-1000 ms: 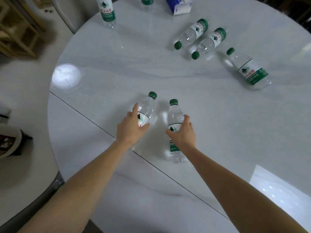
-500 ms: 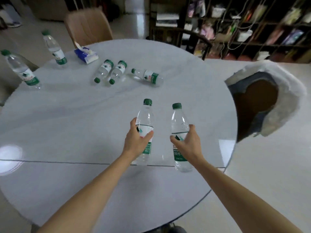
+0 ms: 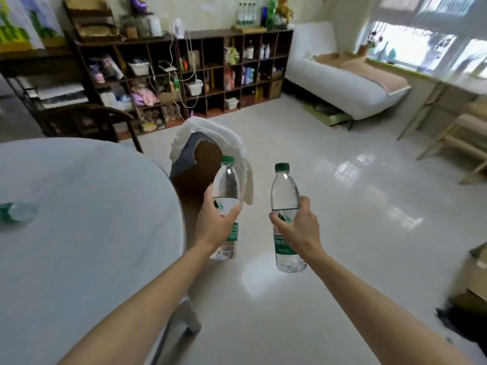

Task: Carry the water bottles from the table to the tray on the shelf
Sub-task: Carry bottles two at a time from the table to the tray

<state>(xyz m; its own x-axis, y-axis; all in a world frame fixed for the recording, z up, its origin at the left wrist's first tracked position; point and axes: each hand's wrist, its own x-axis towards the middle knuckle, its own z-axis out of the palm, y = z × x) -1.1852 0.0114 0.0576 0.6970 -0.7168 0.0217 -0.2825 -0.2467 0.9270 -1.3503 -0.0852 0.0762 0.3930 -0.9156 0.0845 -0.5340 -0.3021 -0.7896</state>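
Two clear water bottles, green caps and green labels, upright in the air over the floor | left hand (image 3: 216, 225) grips left bottle (image 3: 226, 191), right hand (image 3: 297, 227) grips right bottle (image 3: 286, 191) | earlier both above round table (image 3: 79, 219); now table lies left, shelf (image 3: 184, 75) ahead

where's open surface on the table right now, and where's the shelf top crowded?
Table: bare across the near side and by its right edge; one blurred bottle lies at far left. Shelf top is crowded: boxes left, bottles on a tray right. Both hands hold bottles.
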